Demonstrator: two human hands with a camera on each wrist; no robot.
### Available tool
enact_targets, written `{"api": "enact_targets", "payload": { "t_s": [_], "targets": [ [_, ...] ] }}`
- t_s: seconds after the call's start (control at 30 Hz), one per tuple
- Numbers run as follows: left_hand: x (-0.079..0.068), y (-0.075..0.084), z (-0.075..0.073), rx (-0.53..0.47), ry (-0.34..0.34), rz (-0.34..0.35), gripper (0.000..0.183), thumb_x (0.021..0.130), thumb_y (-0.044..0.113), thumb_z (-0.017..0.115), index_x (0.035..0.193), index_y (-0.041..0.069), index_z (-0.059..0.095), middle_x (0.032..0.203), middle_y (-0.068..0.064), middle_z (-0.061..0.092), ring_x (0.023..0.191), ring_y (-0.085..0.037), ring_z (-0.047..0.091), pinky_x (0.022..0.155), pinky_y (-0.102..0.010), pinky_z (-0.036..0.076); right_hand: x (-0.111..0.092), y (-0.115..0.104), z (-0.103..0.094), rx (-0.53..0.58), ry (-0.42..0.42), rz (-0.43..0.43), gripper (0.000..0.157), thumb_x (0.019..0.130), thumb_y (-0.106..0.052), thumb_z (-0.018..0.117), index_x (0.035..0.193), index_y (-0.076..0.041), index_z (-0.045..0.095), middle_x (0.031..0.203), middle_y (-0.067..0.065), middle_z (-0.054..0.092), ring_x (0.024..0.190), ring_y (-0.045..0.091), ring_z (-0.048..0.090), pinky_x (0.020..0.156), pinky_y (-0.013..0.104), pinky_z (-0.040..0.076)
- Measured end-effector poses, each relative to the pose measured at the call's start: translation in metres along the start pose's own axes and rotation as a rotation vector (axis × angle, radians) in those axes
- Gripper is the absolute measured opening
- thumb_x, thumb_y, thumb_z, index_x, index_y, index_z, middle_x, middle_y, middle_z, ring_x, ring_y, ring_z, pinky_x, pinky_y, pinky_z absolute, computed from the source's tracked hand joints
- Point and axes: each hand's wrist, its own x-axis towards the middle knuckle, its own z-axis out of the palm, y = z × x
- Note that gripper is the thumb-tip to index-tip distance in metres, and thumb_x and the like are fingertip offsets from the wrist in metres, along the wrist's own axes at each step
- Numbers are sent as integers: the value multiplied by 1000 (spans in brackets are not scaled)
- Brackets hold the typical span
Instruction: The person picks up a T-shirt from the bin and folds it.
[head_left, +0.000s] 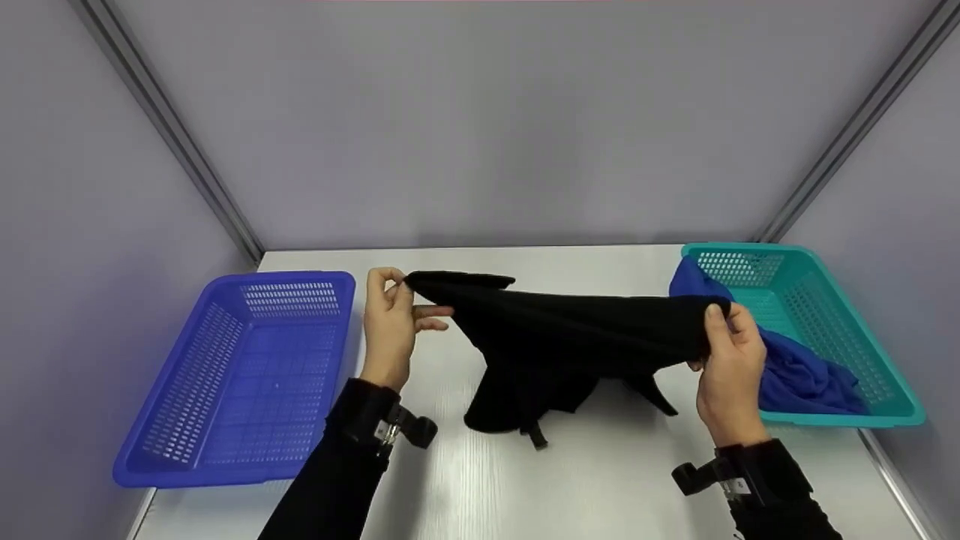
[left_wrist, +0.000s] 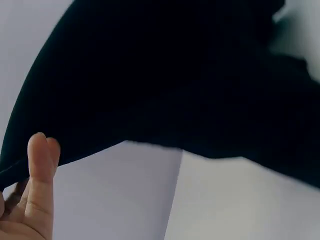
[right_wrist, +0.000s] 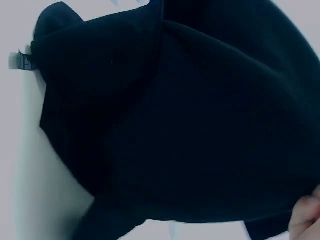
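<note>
A black garment [head_left: 570, 330] is stretched between both hands above the white table, its lower folds hanging down toward the surface. At its left corner my left hand [head_left: 390, 322] pinches the cloth between thumb and forefinger, the other fingers extended beside it. My right hand [head_left: 731, 375] grips the opposite end, thumb on the near side. In the left wrist view the dark cloth [left_wrist: 165, 85] fills most of the picture, with fingers [left_wrist: 40, 170] at its edge. From the right wrist, a small label [right_wrist: 24, 61] shows at the edge of the garment [right_wrist: 200, 130].
To the left stands a blue-violet plastic basket [head_left: 217, 474] with nothing in it. A teal basket [head_left: 847, 315] on the right holds a crumpled blue cloth [head_left: 806, 375], part of which hangs over its left rim. Grey panels [head_left: 525, 135] enclose the white table [head_left: 465, 487].
</note>
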Motion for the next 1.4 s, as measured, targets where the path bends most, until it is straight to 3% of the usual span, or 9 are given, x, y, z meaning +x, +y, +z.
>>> {"api": "enact_targets", "payload": {
  "t_s": [0.3,0.53,0.67,0.87,1.07,1.13,1.23,1.33,1.4],
  "targets": [
    [9,11,6,-372,40,112,9,110,-1,37,109,8,37,102,-15,73,101,-28,75,100,-47,54,-5,-24,3,253,-199,-265,19,103,11,49,112,23,60,64,15,58,38,16,44,37,25,40],
    [3,15,14,-204,55,118,9,107,-1,42,106,8,40,76,-3,65,67,-19,64,73,-34,54,3,-65,24,378,-131,-392,20,103,8,52,109,26,56,77,22,62,48,22,57,46,26,49],
    [-4,6,15,-125,-25,29,8,107,1,37,106,8,37,86,-10,64,70,-23,69,76,-37,59,6,-64,34,384,-212,-395,17,104,11,46,111,25,53,104,26,63,94,34,70,90,41,58],
    [-10,-15,7,27,-74,-180,4,110,7,38,108,7,35,112,-17,55,101,-36,73,95,-48,57,-8,-41,29,-114,-373,-398,16,100,16,49,110,21,60,112,9,70,105,16,63,94,25,51],
    [-17,-45,-8,585,-132,-299,13,100,10,48,112,8,42,104,-14,62,89,-34,69,82,-47,53,-13,-20,24,-547,-436,-329,18,100,9,57,113,11,68,108,5,74,95,5,64,88,16,50],
    [-23,-55,-8,816,-207,-247,31,94,11,55,124,9,49,117,-15,64,102,-37,65,90,-51,49,-21,-8,27,-622,-499,-384,19,94,13,61,111,10,70,103,11,75,91,1,65,88,12,49],
    [-36,-62,1,996,-456,-28,68,86,8,65,151,16,45,154,-15,47,139,-46,42,110,-64,36,-40,14,36,-685,-670,-551,28,85,18,67,111,8,73,104,17,76,92,9,71,91,12,49],
    [-49,-58,21,983,-796,244,84,87,14,76,161,22,37,170,-12,22,154,-48,11,119,-69,17,-59,33,47,-652,-866,-648,31,86,14,69,113,2,75,105,13,76,95,21,74,92,16,51],
    [-57,-53,34,994,-936,428,73,89,23,80,154,20,48,164,-7,37,154,-41,23,120,-62,24,-69,41,54,-617,-946,-647,31,88,12,69,116,0,74,107,11,76,95,24,73,90,18,53]
  ]
}}
